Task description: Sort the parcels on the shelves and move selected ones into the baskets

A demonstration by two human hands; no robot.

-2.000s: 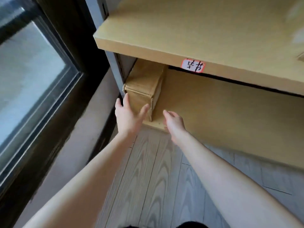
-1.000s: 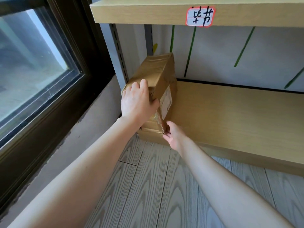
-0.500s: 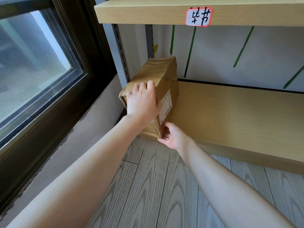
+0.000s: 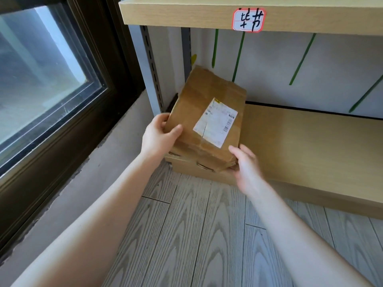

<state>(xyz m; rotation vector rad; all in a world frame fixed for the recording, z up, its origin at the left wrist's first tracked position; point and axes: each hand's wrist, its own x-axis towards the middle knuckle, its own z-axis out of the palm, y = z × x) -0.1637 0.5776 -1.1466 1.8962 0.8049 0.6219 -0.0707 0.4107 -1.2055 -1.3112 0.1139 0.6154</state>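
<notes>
A brown cardboard parcel [image 4: 192, 104] with a white shipping label [image 4: 215, 123] facing up is tilted at the left end of the bottom shelf [image 4: 310, 141]. My left hand [image 4: 158, 135] grips its near left corner, thumb on the top face. My right hand [image 4: 246, 168] holds the near right corner, fingers curled under the edge. The parcel's near end overhangs the shelf's front edge. No basket is in view.
An upper shelf board [image 4: 186, 15] with a red-bordered handwritten tag [image 4: 248, 19] runs overhead. A slotted metal upright [image 4: 153, 69] stands just left of the parcel. A dark-framed window [image 4: 51, 79] and its grey sill fill the left. Grey wood-plank floor [image 4: 196, 235] lies below.
The parcel has been tipped over from standing on its side, so its labelled face now points up. My left hand moved from its top to its left corner; my right hand shifted to its right corner.
</notes>
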